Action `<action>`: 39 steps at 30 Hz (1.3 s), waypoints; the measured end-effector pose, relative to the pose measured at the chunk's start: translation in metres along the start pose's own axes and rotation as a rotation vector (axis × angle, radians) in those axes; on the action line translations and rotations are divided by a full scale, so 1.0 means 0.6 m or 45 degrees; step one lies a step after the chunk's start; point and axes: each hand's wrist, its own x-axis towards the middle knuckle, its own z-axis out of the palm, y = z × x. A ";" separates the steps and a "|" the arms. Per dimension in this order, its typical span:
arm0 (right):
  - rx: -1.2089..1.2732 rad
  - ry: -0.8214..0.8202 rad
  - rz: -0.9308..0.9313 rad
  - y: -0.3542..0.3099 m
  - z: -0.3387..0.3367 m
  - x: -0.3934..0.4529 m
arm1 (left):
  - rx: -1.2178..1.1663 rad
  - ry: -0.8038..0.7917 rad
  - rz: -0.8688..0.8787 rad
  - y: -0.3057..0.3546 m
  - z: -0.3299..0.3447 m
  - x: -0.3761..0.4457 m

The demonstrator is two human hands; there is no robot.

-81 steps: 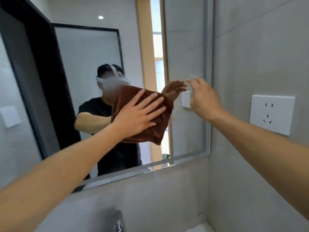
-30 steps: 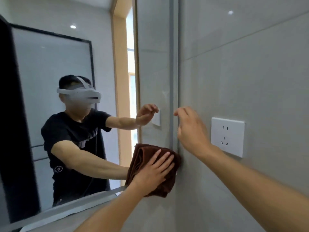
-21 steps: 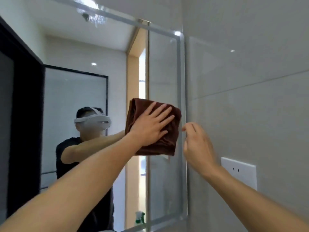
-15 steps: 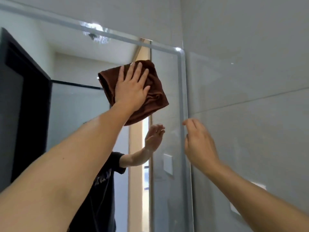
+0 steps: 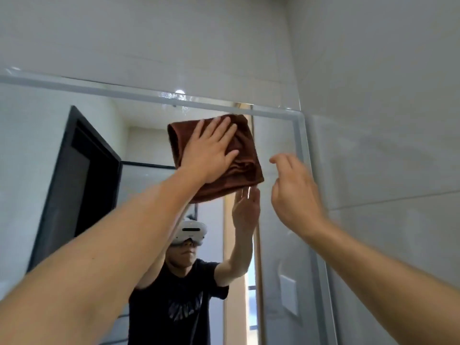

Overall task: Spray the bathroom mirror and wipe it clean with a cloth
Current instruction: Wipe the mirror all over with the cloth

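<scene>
Near the upper right corner of the mirror (image 5: 82, 245), the folded brown cloth (image 5: 245, 155) lies flat against the glass just below the top frame edge. Left hand (image 5: 210, 151): palm pressed onto the cloth, fingers straight and spread, covering its left and middle part. Right hand (image 5: 295, 192): raised to the right of the cloth, apart from it, fingers loosely curved, holding nothing, beside the mirror's right frame edge and the grey tiled wall (image 5: 385, 120).
</scene>
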 end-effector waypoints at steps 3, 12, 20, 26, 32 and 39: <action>0.011 -0.034 -0.013 -0.024 0.017 0.029 | -0.043 0.094 -0.339 -0.113 -0.014 0.013; 0.006 -0.018 -0.228 -0.067 0.046 0.084 | -0.091 0.140 -0.997 -0.059 -0.005 0.063; 0.111 0.042 0.006 0.008 0.041 0.050 | -0.060 -0.049 0.017 0.106 0.008 0.098; 0.049 -0.013 0.152 0.002 0.045 0.046 | 0.061 0.016 0.264 -0.035 -0.006 0.066; 0.073 -0.066 0.160 -0.030 0.062 0.069 | 0.047 0.163 -0.538 -0.188 -0.016 0.008; 0.026 -0.103 0.058 -0.003 0.022 0.082 | -0.093 0.152 -1.096 -0.041 -0.004 0.063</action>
